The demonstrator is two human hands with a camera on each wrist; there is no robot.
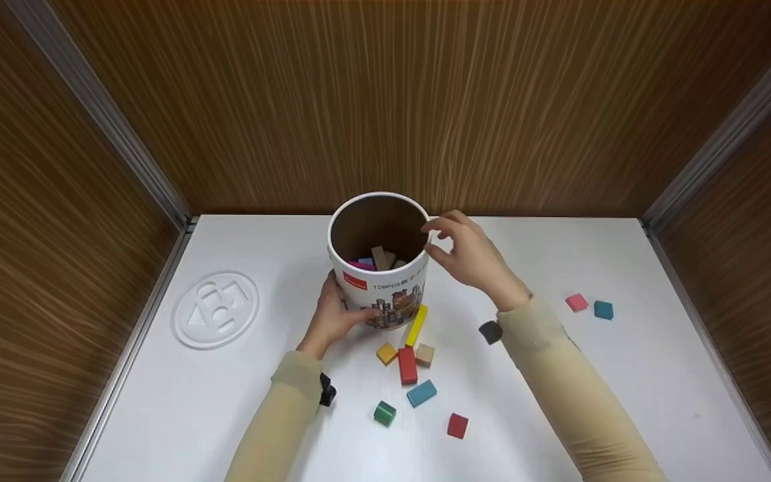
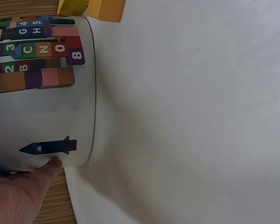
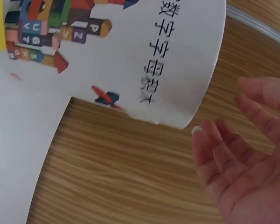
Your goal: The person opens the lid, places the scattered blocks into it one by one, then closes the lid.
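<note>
A white printed bucket (image 1: 352,294) stands upright toward the back of the table, with several wooden blocks (image 1: 379,258) visible inside. My left hand (image 1: 332,318) grips its lower left side, the thumb across the printed front and the other fingers mostly hidden behind the wall. In the left wrist view, fingers press the bucket (image 2: 42,112) near a rocket picture. My right hand (image 1: 469,254) is beside the rim at the right, its fingers loosely bent with nothing between them. The right wrist view shows this hand (image 3: 242,154) a little apart from the rim.
In front of the bucket lie a yellow stick (image 1: 416,327), an orange block (image 1: 387,353), a red block (image 1: 407,366), a plain wood cube (image 1: 425,355) and other blocks. Pink (image 1: 577,302) and teal (image 1: 604,309) blocks lie right. A white round lid (image 1: 245,321) rests left.
</note>
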